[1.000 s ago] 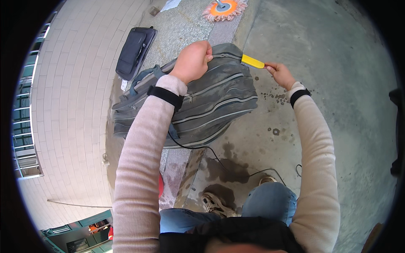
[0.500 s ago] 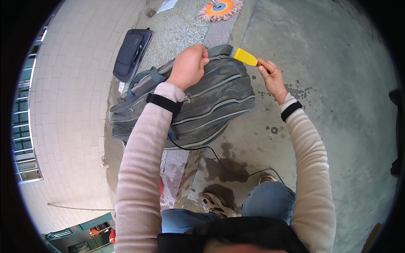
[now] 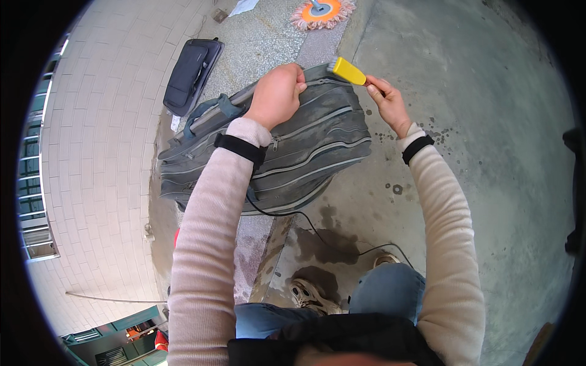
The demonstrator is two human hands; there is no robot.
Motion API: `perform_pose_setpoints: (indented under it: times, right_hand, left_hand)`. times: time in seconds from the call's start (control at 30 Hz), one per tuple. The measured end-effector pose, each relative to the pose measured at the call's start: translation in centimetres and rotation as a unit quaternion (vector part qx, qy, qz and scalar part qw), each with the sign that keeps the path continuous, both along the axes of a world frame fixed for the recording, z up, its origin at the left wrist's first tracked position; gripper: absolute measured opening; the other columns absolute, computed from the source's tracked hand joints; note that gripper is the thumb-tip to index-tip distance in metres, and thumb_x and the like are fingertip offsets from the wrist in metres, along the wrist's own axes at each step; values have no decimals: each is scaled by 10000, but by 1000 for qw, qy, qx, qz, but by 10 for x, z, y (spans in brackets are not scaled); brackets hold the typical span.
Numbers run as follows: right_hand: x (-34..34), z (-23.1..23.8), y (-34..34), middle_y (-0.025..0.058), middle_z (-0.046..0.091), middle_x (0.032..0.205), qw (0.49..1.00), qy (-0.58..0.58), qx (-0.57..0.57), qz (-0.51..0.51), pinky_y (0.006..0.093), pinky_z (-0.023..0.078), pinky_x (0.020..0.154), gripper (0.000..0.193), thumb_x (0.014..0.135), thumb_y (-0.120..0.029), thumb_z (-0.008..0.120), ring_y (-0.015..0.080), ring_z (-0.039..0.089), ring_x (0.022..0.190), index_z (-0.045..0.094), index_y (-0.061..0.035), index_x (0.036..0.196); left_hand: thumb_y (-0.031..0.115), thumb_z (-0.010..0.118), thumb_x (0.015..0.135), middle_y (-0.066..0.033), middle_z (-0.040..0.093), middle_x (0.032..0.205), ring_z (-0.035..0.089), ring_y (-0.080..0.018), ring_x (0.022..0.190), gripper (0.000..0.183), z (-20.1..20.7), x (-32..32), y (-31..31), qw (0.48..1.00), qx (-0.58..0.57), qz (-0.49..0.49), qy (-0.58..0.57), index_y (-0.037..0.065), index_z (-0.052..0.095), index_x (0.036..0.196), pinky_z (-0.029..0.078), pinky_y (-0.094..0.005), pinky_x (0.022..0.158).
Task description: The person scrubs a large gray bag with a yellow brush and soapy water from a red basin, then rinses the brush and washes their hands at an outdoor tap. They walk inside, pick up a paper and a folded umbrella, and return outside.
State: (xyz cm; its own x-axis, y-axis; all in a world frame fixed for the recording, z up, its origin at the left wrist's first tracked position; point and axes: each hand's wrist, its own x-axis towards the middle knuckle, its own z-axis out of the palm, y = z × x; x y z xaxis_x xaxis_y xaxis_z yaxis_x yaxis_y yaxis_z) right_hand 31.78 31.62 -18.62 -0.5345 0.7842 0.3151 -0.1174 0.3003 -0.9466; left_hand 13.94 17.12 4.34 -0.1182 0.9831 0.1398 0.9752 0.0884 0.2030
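Observation:
A large dark grey fabric bag [image 3: 317, 131] with several zippers and light piping lies in front of me. My left hand [image 3: 276, 96] is closed at its far upper edge, fingertips pinching the fabric there. My right hand [image 3: 390, 108] grips the handle of a brush [image 3: 349, 71] with a yellow body. The brush's pale bristles are at the bag's far right corner; whether they touch it is hard to tell. A blue-grey carry handle [image 3: 210, 111] rises from the bag left of my left hand.
Beyond the bag lie a dark flat case [image 3: 192, 76] and an orange mop head [image 3: 321, 11] with pinkish fringe. A black cable [image 3: 317, 230] runs across wet patches of the concrete floor [image 3: 482, 183] near my feet. A pale tiled wall [image 3: 104, 152] stands on the left.
The brush and my right hand have shifted slightly left and away from me, and the brush tilts more steeply. My left hand keeps its hold on the bag's edge.

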Motion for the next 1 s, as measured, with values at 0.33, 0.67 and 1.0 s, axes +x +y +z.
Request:
perform_pose_setpoints:
  times: [0.33, 0.67, 1.0]
  right_hand:
    - [72, -6, 18, 36, 588, 757, 944, -162, -286, -37, 266, 432, 564, 329, 989, -277, 442, 131, 491, 594, 615, -50, 1153]
    - [115, 110, -39, 4, 440, 698, 803, 148, -531, 225, 196, 266, 440, 362, 1032, -283, 327, 59, 284, 501, 484, -8, 1209]
    - [14, 261, -183, -48, 405, 662, 813, -63, -421, 399, 185, 223, 429, 409, 1026, -290, 349, 23, 275, 490, 509, 23, 1235]
  left_hand:
    - [88, 655, 786, -161, 606, 893, 598, -332, 827, 203, 14, 15, -18, 998, -23, -19, -59, 11, 569, 953, 468, -417, 735]
    - [-12, 629, 814, -108, 597, 1045, 589, -192, 815, 229, 59, 62, -206, 929, -90, -41, -356, 22, 601, 1038, 507, -300, 708]
    - [100, 590, 899, -97, 640, 897, 615, -217, 829, 157, 80, 29, -392, 884, -87, 92, -449, 10, 630, 1021, 481, -307, 734]
